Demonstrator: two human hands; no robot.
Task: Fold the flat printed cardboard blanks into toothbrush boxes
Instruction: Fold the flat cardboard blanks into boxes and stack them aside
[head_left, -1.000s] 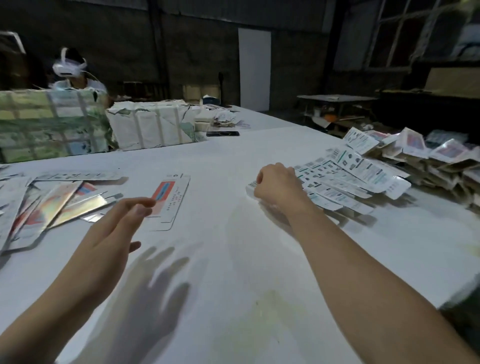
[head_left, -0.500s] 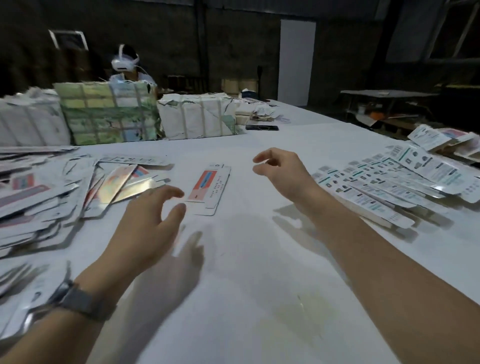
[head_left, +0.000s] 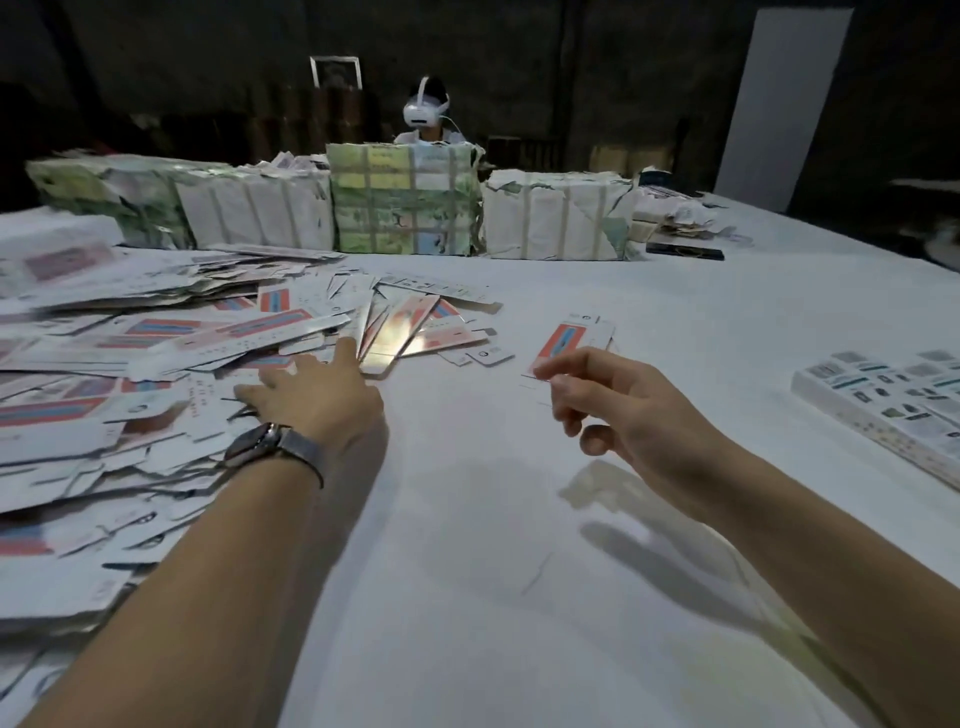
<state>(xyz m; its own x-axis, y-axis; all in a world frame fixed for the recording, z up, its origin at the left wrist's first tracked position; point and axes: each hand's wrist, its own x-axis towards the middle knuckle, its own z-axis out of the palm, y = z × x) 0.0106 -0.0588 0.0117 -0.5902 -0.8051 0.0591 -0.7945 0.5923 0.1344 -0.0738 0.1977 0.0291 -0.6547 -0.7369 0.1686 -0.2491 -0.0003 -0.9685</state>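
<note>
I am reaching both bare arms out over the white table top (head_left: 467, 597), and neither hand is gripping anything. My left hand (head_left: 317, 397), with the dark wristwatch (head_left: 260, 447) on its wrist, is lying with fingers spread flat at the near edge of the loose heap of flat printed cardboard blanks (head_left: 156, 364). My right hand (head_left: 613, 400) is hovering with fingers loosely curled and apart, empty, its fingertips (head_left: 545, 371) just short of the single flat white blank with a red and blue stripe (head_left: 569, 340) lying alone beyond it. I am judging these blanks to be light, thin and springy, likely slick on their glossy faces, so they may slide rather than lift; I am thinking of pinching a long edge or an end flap, not the printed middle, to avoid stray creases. Off to the right, a row of white folded boxes with teal print (head_left: 883, 400) is lying. Furthest away, strapped paper-wrapped bundles (head_left: 405, 213) are standing, with a person in a white headset (head_left: 426, 111) behind them
</note>
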